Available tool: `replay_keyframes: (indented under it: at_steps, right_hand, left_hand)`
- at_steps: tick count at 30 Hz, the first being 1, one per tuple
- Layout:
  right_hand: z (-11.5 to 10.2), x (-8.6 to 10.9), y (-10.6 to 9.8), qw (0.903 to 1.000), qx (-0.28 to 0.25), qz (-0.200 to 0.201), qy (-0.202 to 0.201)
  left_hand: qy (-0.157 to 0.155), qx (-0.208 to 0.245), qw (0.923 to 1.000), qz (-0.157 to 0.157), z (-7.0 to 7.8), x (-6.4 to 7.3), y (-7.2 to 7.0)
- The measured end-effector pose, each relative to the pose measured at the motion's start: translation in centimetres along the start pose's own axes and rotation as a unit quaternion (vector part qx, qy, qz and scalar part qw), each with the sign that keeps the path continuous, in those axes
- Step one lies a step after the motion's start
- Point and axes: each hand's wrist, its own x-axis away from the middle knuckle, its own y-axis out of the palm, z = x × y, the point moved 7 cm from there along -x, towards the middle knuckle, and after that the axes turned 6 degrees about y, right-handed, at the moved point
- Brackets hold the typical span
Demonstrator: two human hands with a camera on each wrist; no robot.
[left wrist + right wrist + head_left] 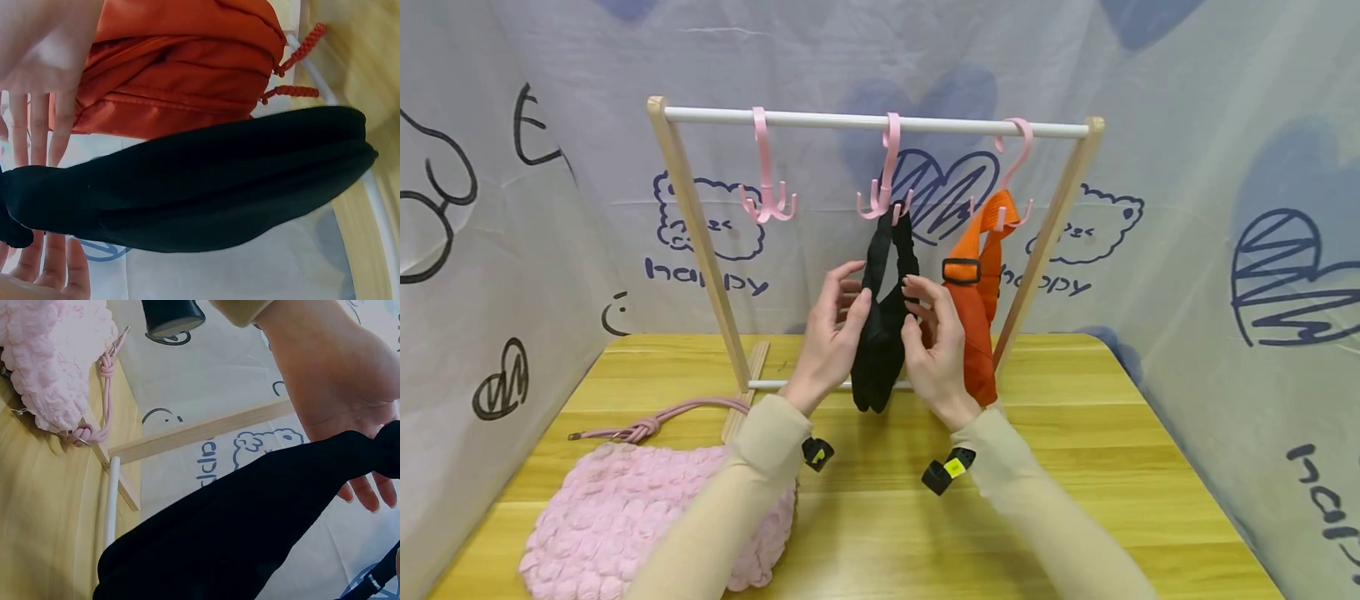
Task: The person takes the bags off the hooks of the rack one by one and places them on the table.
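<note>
A black cloth bag hangs by its strap from the middle pink hook, its lower end above the table. On its left side is my left hand, with fingers lightly bent and fingertips at the strap's base. My right hand is at the opposite side, fingers loosely bent beside the strap. The left wrist view has the black bag between both hands, neither wrapped round it. Right of it, an orange bag with a black buckle hangs from another pink hook, partly behind my right hand.
A wooden rack with a white top rail stands on the yellow wood-grain table. Its left pink hook carries nothing. At the front left lies a puffy pink bag with a knotted strap. A drawn-on cloth hangs behind.
</note>
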Motion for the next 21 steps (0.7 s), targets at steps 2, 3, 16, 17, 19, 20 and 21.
replay_keyframes:
  at_steps: [2, 3, 16, 17, 19, 20, 21]
  right_hand:
    - [0.1, -0.2, 0.0, 1.0, 0.0, -0.002, 0.004]
    - [0.1, -0.3, 0.0, 1.0, 0.0, -0.004, 0.006]
    - [1.4, -0.8, -0.3, 0.9989, 0.003, -0.014, 0.045]
    - [1.4, -0.8, -0.3, 0.9989, 0.003, -0.015, 0.045]
    - [1.5, -0.8, -0.3, 0.999, 0.005, -0.016, 0.042]
    - [1.5, -0.8, -0.4, 0.999, 0.007, -0.016, 0.042]
    - [1.5, -0.9, -0.4, 0.999, 0.008, -0.016, 0.041]
  left_hand:
    - [-0.004, 0.007, 1.0, -0.003, 0.0, 0.0, 0.2]
    - [-0.006, 0.012, 0.9999, -0.006, 0.0, 0.0, 0.2]
    - [-0.05, 0.084, 0.9914, -0.087, -1.1, 1.5, 1.7]
    - [-0.051, 0.084, 0.9914, -0.087, -1.2, 1.6, 1.6]
    - [-0.054, 0.083, 0.9916, -0.083, -1.2, 1.7, 1.4]
    - [-0.054, 0.082, 0.9919, -0.08, -1.2, 1.8, 1.3]
    - [-0.055, 0.078, 0.9924, -0.077, -1.2, 1.8, 1.2]
